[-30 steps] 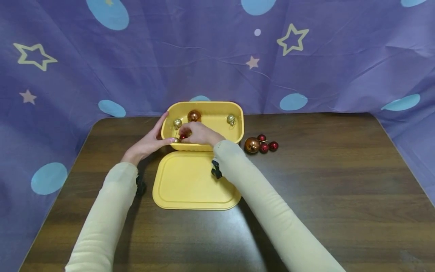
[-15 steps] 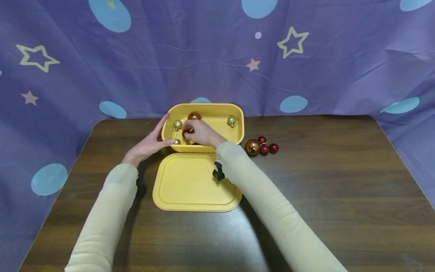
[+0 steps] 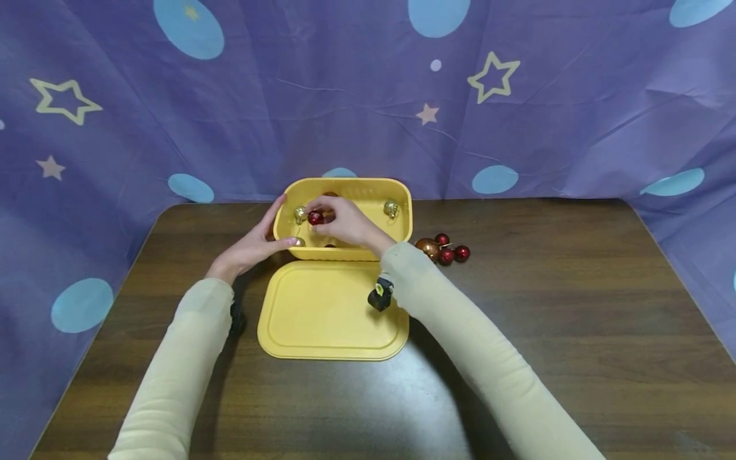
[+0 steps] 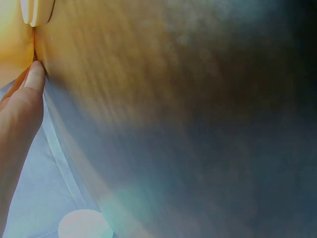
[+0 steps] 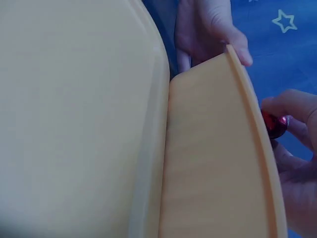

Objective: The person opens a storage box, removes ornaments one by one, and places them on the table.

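Observation:
My right hand [image 3: 345,222] pinches a small red Christmas bauble [image 3: 315,218] inside the yellow plastic box [image 3: 368,253]. In the right wrist view the bauble [image 5: 274,125] shows between thumb and fingers, beyond the box wall [image 5: 213,148]. At the box's left end my left hand [image 3: 248,250] grips it, thumb over the near rim and fingers along the outer side. Inside the box are gold baubles [image 3: 391,208] at the left and right, plus a copper bauble [image 3: 330,193] mostly hidden by my right hand. A dark red bit shows at the near wall.
A yellow lid [image 3: 333,313] lies flat on the wooden table [image 3: 546,332] just in front of the box. Right of the box sit a copper bauble [image 3: 427,248] and several red baubles [image 3: 462,253]. A purple star-patterned cloth [image 3: 356,96] hangs behind.
My right hand has come up and slightly right, with the red bauble between its fingers now plainly visible. The left hand stays on the box.

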Available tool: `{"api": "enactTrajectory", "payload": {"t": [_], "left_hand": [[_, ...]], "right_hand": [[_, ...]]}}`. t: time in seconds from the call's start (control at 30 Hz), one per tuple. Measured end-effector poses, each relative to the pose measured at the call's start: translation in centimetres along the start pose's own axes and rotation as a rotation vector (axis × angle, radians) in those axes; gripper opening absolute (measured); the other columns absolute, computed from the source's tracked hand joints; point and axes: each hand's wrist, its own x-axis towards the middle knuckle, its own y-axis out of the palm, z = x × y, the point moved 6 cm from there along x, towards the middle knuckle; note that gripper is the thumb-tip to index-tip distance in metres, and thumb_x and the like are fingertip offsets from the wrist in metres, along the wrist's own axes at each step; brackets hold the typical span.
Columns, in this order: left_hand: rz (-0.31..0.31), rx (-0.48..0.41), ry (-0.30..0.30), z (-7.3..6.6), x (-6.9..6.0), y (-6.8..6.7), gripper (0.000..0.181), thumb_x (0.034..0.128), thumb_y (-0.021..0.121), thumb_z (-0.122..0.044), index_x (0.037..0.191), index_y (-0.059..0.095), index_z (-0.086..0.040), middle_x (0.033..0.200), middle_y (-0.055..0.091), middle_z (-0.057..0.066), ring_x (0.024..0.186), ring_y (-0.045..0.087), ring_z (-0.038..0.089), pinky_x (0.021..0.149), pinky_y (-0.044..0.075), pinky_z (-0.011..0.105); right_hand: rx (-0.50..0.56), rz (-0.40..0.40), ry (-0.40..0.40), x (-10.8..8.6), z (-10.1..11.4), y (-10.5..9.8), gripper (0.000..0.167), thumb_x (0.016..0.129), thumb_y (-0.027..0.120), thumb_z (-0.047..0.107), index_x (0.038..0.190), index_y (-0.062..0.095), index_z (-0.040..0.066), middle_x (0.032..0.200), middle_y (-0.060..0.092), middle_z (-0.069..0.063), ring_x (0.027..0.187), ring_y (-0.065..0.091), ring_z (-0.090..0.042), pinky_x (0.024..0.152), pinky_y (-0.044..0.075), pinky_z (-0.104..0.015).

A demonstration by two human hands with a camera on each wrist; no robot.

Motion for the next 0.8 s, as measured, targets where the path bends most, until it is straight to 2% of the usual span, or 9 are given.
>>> {"api": "enactTrajectory", "payload": {"t": [0.2,0.3,0.57,0.67,0.8], "left_hand": [[-0.011,0.015,-0.01,0.0,0.0,-0.1,0.092,0.0964,0.059,-0.008,0.155,-0.006,-0.037,0.161,-0.008,0.0,0.142,0.018,0.028,0.111,0.023,0.042],[-0.012,0.014,-0.01,0.1,0.0,-0.1,0.092,0.0963,0.059,-0.007,0.154,-0.005,-0.037,0.16,-0.008,-0.001,0.142,0.018,0.028,0.11,0.024,0.042],[-0.027,0.021,-0.014,0.1,0.1,-0.1,0.093,0.0954,0.061,-0.007,0.155,-0.005,-0.036,0.161,-0.007,0.001,0.141,0.019,0.029,0.111,0.022,0.044],[-0.029,0.016,-0.01,0.1,0.1,-0.1,0.093,0.0953,0.06,-0.006,0.155,-0.004,-0.035,0.161,-0.007,0.001,0.141,0.02,0.029,0.11,0.024,0.039],[-0.025,0.014,-0.004,0.1,0.1,-0.1,0.093,0.0956,0.059,-0.004,0.155,-0.005,-0.034,0.161,-0.007,0.002,0.139,0.022,0.031,0.106,0.03,0.028]], "right_hand": [[0.026,-0.03,0.031,-1.3,0.1,-0.7,0.039,0.085,0.068,-0.002,0.123,0.061,0.0,0.116,0.06,-0.011,0.097,0.061,-0.023,0.08,0.05,-0.027],[0.029,-0.043,0.051,-2.0,0.1,-1.2,0.038,0.087,0.067,0.001,0.124,0.061,0.001,0.117,0.061,-0.012,0.094,0.062,-0.023,0.076,0.051,-0.028],[0.023,-0.058,0.03,-3.8,0.2,-2.8,0.032,0.092,0.064,0.008,0.124,0.062,0.005,0.118,0.062,-0.008,0.097,0.06,-0.022,0.082,0.049,-0.028],[0.04,-0.075,0.022,-4.3,0.0,-3.3,0.034,0.092,0.063,0.007,0.126,0.061,0.005,0.118,0.061,-0.009,0.098,0.059,-0.021,0.084,0.048,-0.029],[0.112,-0.091,0.029,-4.8,-0.5,-3.8,0.034,0.092,0.063,0.004,0.125,0.059,0.002,0.113,0.063,-0.012,0.094,0.061,-0.022,0.081,0.049,-0.029]]}}
